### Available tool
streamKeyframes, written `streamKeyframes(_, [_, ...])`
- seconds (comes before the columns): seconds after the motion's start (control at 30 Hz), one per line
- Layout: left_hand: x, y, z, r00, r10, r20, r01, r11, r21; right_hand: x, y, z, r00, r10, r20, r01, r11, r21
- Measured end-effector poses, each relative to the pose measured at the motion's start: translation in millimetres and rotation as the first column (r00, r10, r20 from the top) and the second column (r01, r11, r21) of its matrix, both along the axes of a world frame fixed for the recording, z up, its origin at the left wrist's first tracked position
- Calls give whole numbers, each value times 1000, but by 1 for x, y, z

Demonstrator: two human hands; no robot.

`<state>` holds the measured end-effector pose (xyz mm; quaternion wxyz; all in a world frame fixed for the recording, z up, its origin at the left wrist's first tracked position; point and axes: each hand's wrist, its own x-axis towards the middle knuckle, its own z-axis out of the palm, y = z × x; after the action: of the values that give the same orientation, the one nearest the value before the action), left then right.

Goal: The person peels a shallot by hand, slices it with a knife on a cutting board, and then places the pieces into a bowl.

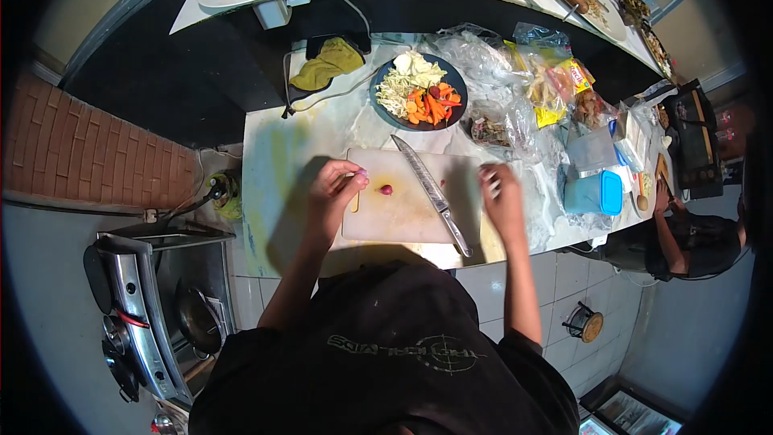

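Over the left edge of the white cutting board (382, 225), my left hand (334, 188) pinches a small pinkish-purple shallot (362, 173) between its fingertips. Another shallot (386, 190), dark red and whole, lies on the board just right of those fingers. A long kitchen knife (432, 195) rests slantwise across the board, its handle at the near edge. My right hand (501, 187) hovers past the board's right side with fingers curled; motion blurs it, and I cannot tell what is in it.
Behind the board stands a dark plate (377, 103) of cut vegetables. Plastic bags (483, 56) and a blue-lidded container (584, 193) crowd the right. A yellowish cloth (328, 64) lies back left. A stove (137, 314) stands at left, and another person (692, 229) works at far right.
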<state>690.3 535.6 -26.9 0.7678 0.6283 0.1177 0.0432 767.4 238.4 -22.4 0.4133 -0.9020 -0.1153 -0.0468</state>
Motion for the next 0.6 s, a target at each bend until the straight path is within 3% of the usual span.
streamKeyframes(0.07, [10,-8,-33,999,-6,45,3,998,58,-29,14,-24,991,2,-132,-15,995,-103])
streamKeyframes(0.17, [23,-30,-57,989,-132,58,118,973,198,-68,22,-40,994,-66,-92,28,929,-368])
streamKeyframes(0.2, [26,-41,-50,982,-142,128,75,902,425,-75,25,-44,992,-78,-94,35,919,-393])
streamKeyframes(0.23, [31,-48,-55,979,-160,124,93,900,426,-80,27,-46,991,-96,-94,48,908,-416])
streamKeyframes(0.3, [41,-59,-75,928,-263,264,15,734,679,-84,29,-50,991,-117,-60,80,896,-437])
streamKeyframes(0.4, [42,-65,-94,885,-322,337,-50,654,755,-86,31,-62,997,-66,-33,40,861,-507])
streamKeyframes(0.47, [40,-66,-96,871,-343,351,-90,592,801,-87,30,-61,997,-70,-32,45,871,-489])
streamKeyframes(0.53, [36,-65,-86,882,-289,372,-224,439,870,-90,29,-58,998,-63,-31,41,882,-470])
streamKeyframes(0.6, [35,-62,-85,888,-283,363,-222,427,876,-96,27,-53,988,-102,-117,61,950,-306])
